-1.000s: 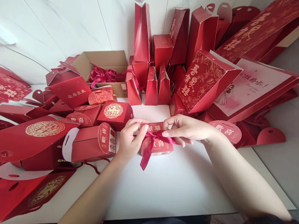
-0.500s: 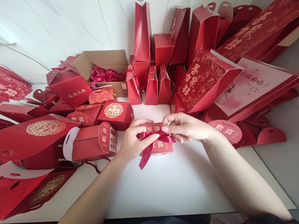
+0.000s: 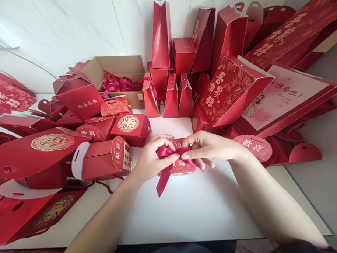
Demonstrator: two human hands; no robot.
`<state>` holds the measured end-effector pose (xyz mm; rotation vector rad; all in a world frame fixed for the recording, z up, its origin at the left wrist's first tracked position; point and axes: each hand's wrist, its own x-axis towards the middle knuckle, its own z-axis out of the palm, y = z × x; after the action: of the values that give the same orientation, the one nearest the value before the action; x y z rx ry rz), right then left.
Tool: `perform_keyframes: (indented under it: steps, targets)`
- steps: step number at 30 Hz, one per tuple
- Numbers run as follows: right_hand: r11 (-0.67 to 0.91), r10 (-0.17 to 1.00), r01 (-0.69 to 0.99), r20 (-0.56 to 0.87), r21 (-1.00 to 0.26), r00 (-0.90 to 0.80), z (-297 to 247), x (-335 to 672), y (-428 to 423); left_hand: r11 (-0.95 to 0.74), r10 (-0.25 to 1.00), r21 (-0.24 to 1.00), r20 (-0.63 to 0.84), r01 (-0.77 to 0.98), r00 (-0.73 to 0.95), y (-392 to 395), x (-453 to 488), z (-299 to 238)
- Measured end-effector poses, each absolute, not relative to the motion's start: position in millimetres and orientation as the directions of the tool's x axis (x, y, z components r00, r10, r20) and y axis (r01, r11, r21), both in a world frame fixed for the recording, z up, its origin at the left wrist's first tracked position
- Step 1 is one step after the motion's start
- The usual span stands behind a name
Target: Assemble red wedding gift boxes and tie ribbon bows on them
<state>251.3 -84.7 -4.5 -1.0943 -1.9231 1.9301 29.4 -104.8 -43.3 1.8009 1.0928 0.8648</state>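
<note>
A small red gift box [image 3: 180, 165] with white characters lies on the white table [image 3: 188, 210], between my two hands. A dark red ribbon [image 3: 166, 171] crosses its top, and one loose tail hangs down over the front toward me. My left hand [image 3: 151, 158] pinches a loop of the ribbon between thumb and forefinger. My right hand [image 3: 206, 147] pinches the ribbon from the other side, its fingertips almost touching those of the left. Much of the box's top is hidden under my fingers.
Several red gift boxes and tall red paper bags crowd the left, back and right of the table. A brown cardboard box [image 3: 115, 67] holding loose red ribbons stands at the back against the white marble wall. A red box with a round end label [image 3: 106, 160] lies just left of my left hand.
My hands have drawn closer together over the box. A ribbon loop has formed under my left fingers, and the hanging tail has shifted slightly.
</note>
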Motion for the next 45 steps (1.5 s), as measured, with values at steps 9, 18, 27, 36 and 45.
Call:
perform_keyframes:
  steps: [9,18,27,36,45]
  targets:
    - [-0.177,0.615,0.316,-0.355,-0.932,-0.703,-9,251,-80,-0.203,0.922,0.901,0.044,0.383,0.385,-104,31,-42]
    - [-0.139,0.641,0.337,-0.344,-0.931,-0.687,-8,256,-78,-0.187,0.920,0.900,0.019,0.394,0.392,-104,30,-41]
    - [-0.040,0.741,0.396,-0.294,-0.917,-0.604,-13,247,-81,-0.240,0.904,0.882,0.052,0.405,0.424,-105,30,-41]
    - [-0.167,0.679,0.345,-0.361,-0.924,-0.639,-5,255,-82,-0.128,0.868,0.964,-0.003,0.232,0.496,-102,9,-29]
    - [-0.182,0.642,0.319,-0.359,-0.930,-0.678,-8,260,-78,-0.141,0.879,0.962,0.012,0.234,0.478,-97,10,-33]
